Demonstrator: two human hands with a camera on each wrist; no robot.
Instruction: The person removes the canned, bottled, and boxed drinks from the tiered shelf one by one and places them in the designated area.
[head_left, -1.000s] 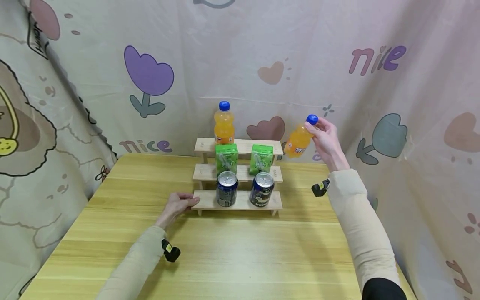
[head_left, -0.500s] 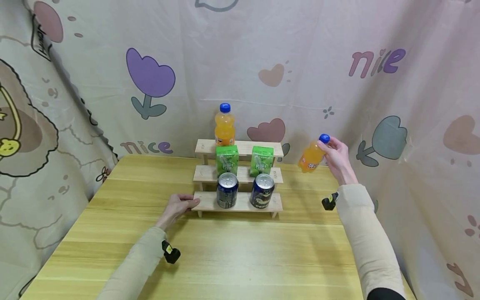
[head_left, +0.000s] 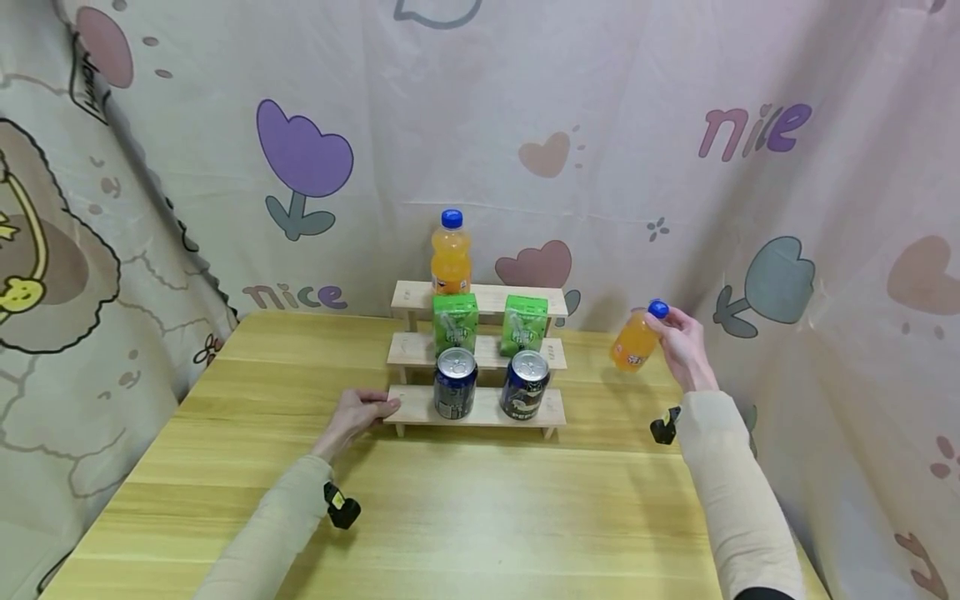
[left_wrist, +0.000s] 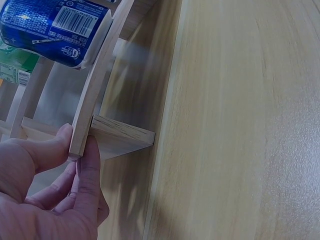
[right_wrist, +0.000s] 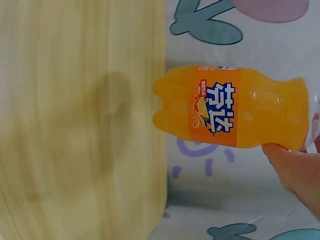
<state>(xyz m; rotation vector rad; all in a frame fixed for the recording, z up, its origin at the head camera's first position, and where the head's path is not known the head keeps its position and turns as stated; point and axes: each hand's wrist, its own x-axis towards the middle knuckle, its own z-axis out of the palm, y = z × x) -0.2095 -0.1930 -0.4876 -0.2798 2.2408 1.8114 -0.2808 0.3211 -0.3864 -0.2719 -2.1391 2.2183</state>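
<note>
My right hand [head_left: 681,343] holds an orange soda bottle [head_left: 634,340] by its neck, just under the blue cap. The bottle leans, its base toward the left, and in the right wrist view its base hangs above the tabletop, with a shadow beneath. My left hand [head_left: 357,417] pinches the left end of the lowest step of a three-tier wooden rack [head_left: 487,408], thumb on top and fingers [left_wrist: 89,180] below. On the rack stand another orange soda bottle [head_left: 452,254] at the top, two green drink cartons [head_left: 454,321] in the middle and two dark blue cans [head_left: 454,392] at the bottom.
The wooden table [head_left: 480,517] runs back to a printed curtain [head_left: 420,125], which also hangs along the left and right sides. A black wrist camera [head_left: 343,507] is strapped to my left sleeve, another [head_left: 664,427] to my right.
My right hand has carried the orange soda bottle right and down, away from the rack's top step toward the table. The left hand has kept its grip on the lowest step.
</note>
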